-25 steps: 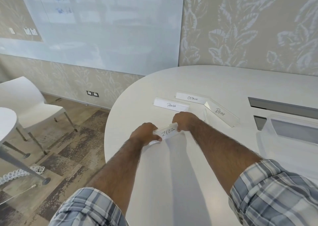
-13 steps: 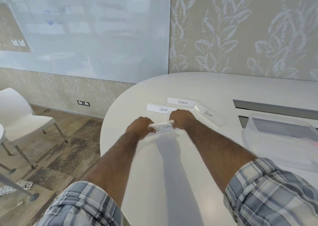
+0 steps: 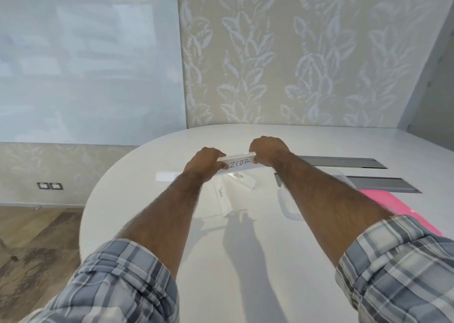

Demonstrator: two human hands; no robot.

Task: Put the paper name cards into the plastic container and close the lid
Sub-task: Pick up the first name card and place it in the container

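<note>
A white name card marked ZEBRA is held up in the air above the white table. My left hand grips its left end and my right hand grips its right end. Below it on the table lie three more name cards: one pointing toward me, one angled to the right, one at the left, partly hidden by my left forearm. The clear plastic container sits to the right, mostly hidden behind my right forearm. A pink lid lies beside it.
Two grey cable slots are set in the table to the right. The table's rounded edge drops to wooden floor on the left. A glass board and patterned wall stand behind.
Both hands have lifted the ZEBRA card off the table and raised it toward the right. The view has swung right and the pink lid has come into sight.
</note>
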